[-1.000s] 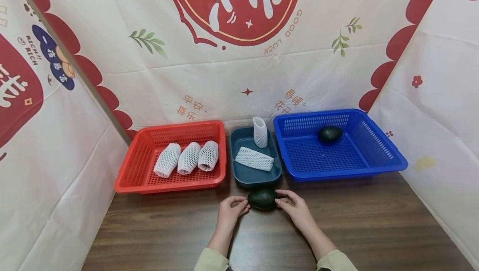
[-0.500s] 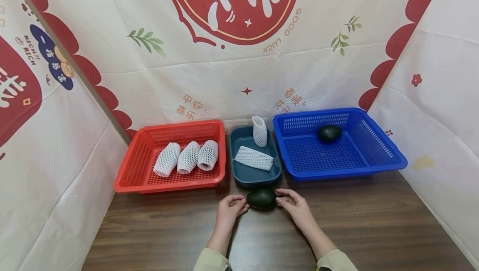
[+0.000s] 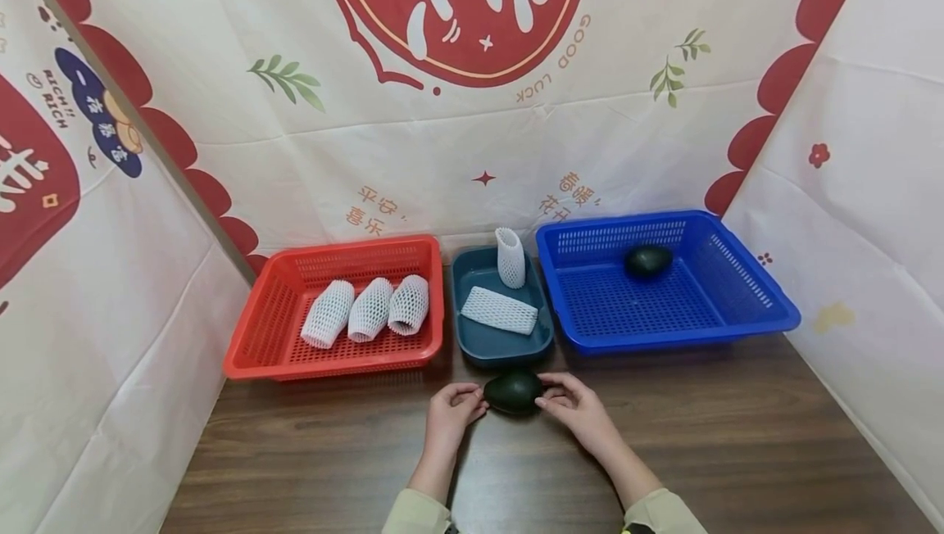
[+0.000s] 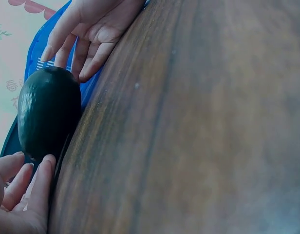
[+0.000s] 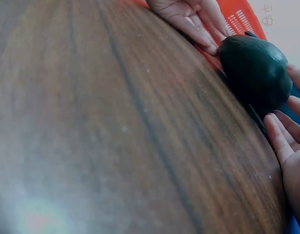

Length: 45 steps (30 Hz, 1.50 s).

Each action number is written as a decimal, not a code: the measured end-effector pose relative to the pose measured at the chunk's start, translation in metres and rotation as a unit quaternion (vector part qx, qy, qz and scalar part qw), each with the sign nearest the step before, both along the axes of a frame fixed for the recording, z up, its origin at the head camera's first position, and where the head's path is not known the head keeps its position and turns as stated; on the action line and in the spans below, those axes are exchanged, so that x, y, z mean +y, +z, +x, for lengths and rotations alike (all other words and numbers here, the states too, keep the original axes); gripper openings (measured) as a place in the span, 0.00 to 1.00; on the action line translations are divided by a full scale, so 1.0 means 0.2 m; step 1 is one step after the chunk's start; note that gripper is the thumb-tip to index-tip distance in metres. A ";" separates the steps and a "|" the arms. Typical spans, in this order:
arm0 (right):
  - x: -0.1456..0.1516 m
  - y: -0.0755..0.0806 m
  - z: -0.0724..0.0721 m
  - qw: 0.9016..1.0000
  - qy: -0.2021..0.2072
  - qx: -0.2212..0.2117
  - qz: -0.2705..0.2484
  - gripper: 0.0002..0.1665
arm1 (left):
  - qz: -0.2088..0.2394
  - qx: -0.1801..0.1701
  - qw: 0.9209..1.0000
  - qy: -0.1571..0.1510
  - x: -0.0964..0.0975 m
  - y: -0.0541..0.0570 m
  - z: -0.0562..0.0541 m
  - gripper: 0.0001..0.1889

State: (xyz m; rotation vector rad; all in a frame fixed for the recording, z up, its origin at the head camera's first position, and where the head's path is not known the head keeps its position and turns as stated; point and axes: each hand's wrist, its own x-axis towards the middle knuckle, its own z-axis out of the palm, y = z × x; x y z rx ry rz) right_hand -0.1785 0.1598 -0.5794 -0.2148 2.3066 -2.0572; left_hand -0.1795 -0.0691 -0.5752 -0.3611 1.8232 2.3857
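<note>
A dark green avocado (image 3: 512,393) lies sideways low over the table, just in front of the teal tray (image 3: 505,350). My left hand (image 3: 451,415) holds its narrow left end with thumb and fingertips. At the broader right end, the thumb and fingers of my right hand (image 3: 578,413) hold it from front and back. Between the hands, the avocado's dark skin (image 4: 48,112) shows whole in the left wrist view. Two white foam net sleeves are in the tray: one sleeve (image 3: 499,310) lying flat, another sleeve (image 3: 510,258) standing up at the back.
A red basket (image 3: 332,368) on the left holds three net-wrapped pieces (image 3: 370,310). On the right, a blue basket (image 3: 678,337) contains another avocado (image 3: 648,261). Printed cloth (image 3: 442,157) walls off the back and both sides of the wooden table (image 3: 310,452).
My right hand has shifted slightly left, its fingers overlapping the avocado's end a little more. The left hand and avocado keep nearly the same place; the whole view drifts slightly.
</note>
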 end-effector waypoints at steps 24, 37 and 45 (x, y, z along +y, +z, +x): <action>0.01 0.00 0.00 1.000 0.016 -0.020 0.008 0.32 | -0.025 0.039 0.999 -0.001 0.02 0.06 0.01 0.13; 0.02 0.00 0.00 1.000 0.021 0.003 -0.023 0.28 | 0.002 0.012 1.000 -0.001 -0.02 0.02 0.03 0.15; 0.07 0.06 0.00 0.996 0.044 0.050 0.067 0.27 | -0.005 0.004 1.000 -0.019 -0.11 0.04 0.07 0.15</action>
